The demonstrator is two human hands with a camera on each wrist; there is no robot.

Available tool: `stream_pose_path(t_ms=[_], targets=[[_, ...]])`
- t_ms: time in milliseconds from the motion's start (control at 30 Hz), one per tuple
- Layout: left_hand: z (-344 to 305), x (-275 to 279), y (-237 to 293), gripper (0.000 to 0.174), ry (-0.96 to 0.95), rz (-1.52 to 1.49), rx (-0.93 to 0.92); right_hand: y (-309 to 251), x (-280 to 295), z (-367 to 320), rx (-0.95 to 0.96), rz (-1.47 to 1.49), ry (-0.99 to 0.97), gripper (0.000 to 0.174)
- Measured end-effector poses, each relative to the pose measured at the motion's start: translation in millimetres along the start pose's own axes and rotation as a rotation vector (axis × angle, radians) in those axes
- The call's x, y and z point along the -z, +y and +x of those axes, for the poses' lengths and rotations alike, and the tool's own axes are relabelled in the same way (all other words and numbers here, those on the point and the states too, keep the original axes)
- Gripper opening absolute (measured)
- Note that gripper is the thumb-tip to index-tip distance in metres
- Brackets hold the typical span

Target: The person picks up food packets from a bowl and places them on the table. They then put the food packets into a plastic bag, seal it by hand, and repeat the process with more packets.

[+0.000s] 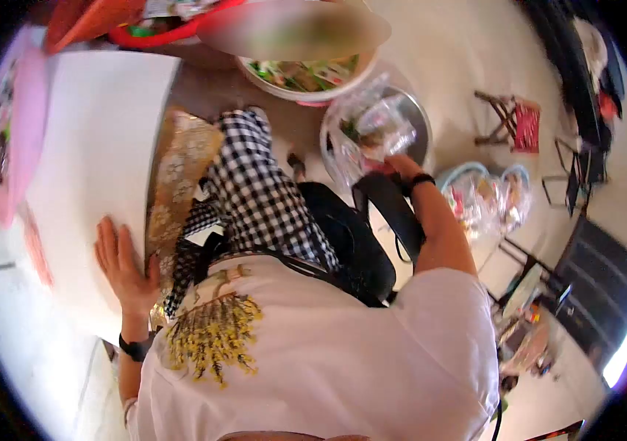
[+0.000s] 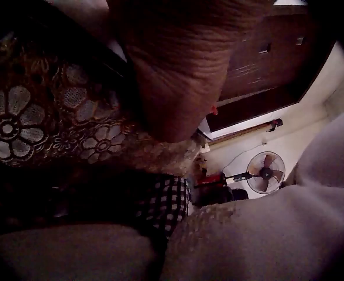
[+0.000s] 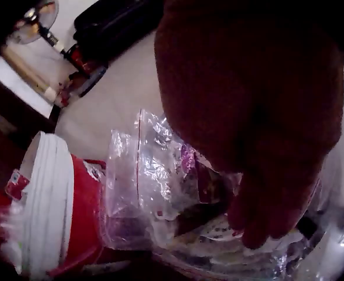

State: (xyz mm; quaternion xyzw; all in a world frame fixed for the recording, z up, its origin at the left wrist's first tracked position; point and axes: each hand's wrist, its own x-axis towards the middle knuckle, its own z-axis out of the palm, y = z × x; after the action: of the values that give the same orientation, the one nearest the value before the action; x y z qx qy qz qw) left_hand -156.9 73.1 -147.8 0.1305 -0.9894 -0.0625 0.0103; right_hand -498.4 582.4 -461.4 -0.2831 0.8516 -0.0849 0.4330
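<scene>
My left hand (image 1: 126,272) rests palm down on the white table (image 1: 107,117), its fingers straight along the top near the edge. Gold floral lace cloth (image 1: 177,165) hangs beside it and shows close up in the left wrist view. On the other side, my right hand (image 1: 404,169) reaches down at the near rim of a metal basin (image 1: 426,128). Clear plastic bags (image 1: 387,121) fill that basin, some with food-like contents. In the right wrist view, the extended fingers (image 3: 257,225) point down over the crinkled bags (image 3: 160,170), fingertips right at the plastic.
A wide bowl of green vegetables (image 1: 313,79) stands beyond the basin. Blue-rimmed containers with bagged items (image 1: 484,192) sit to the right, near a red folding stool (image 1: 525,126). A pink basin (image 1: 23,140) lies at the table's left. The right wrist view shows a red-and-white bucket (image 3: 55,205).
</scene>
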Motion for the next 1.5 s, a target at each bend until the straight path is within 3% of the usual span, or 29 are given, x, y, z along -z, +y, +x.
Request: stream_pose_path(t_ms=[33,133,233,367,467,533,567,633,667,700,733,800,900,1033,1133,1333,1500], targets=[[-0.5,0.9,-0.8,0.079,0.001,0.011,0.015,2.6,-0.2,5.2,0.098,-0.201,-0.006,0.031],[2.8,7.3,3.1,0.073,-0.019,0.021,0.062,5.0,13.8,-2.0,-0.098,-0.167,-0.112,0.029],[2.5,10.3,6.3,0.069,-0.068,0.005,0.107,14.9,30.0,-7.8,-0.111,-0.271,-0.163,0.028],[6.4,-3.6,0.5,0.079,-0.021,-0.115,0.091,50.1,58.9,18.6,0.002,-0.503,-0.238,0.027],[19.3,4.5,5.2,0.077,-0.091,-0.109,0.126,109.8,98.7,75.7,0.103,-0.752,-0.334,0.027],[19.1,1.4,4.7,0.075,-0.065,-0.089,0.098,-19.1,183.3,42.1,-0.061,-0.592,-0.316,0.032],[18.0,3.2,5.4,0.074,-0.056,-0.091,0.098,-33.4,193.3,47.0,0.238,-1.115,-0.276,0.030],[17.5,7.7,7.7,0.073,-0.044,-0.110,0.075,20.6,227.0,116.3,0.460,-1.203,-0.072,0.027],[15.7,3.6,6.0,0.076,0.005,-0.143,0.049,2.6,246.0,124.1,0.372,-0.584,-0.057,0.028],[15.4,4.7,4.1,0.076,-0.001,-0.174,0.032,-84.9,267.8,89.9,0.152,-0.170,-0.042,0.026],[15.4,9.3,0.8,0.077,-0.008,-0.217,0.011,-207.8,290.1,36.2,-0.032,0.265,0.056,0.024],[15.2,12.6,-11.1,0.077,0.024,-0.265,0.053,-285.8,304.4,20.8,0.193,0.448,0.125,0.022],[-2.0,9.0,-51.1,0.074,0.121,-0.289,0.236,-404.4,287.0,-19.0,0.385,0.341,0.137,0.022],[-43.7,21.0,-121.3,0.056,0.112,-0.207,0.545,-493.1,256.2,-26.8,0.795,-0.068,0.120,0.021],[-74.4,21.8,-154.6,0.057,0.166,-0.139,0.776,-573.2,233.8,-65.4,0.978,-0.248,0.043,0.022],[-85.5,19.3,-157.5,0.058,0.266,-0.036,0.869,-675.4,230.8,-58.2,1.127,-0.370,0.060,0.020],[-80.9,25.3,-151.5,0.056,0.292,-0.016,0.894,-721.0,271.0,2.1,1.074,-0.304,0.205,0.019]])
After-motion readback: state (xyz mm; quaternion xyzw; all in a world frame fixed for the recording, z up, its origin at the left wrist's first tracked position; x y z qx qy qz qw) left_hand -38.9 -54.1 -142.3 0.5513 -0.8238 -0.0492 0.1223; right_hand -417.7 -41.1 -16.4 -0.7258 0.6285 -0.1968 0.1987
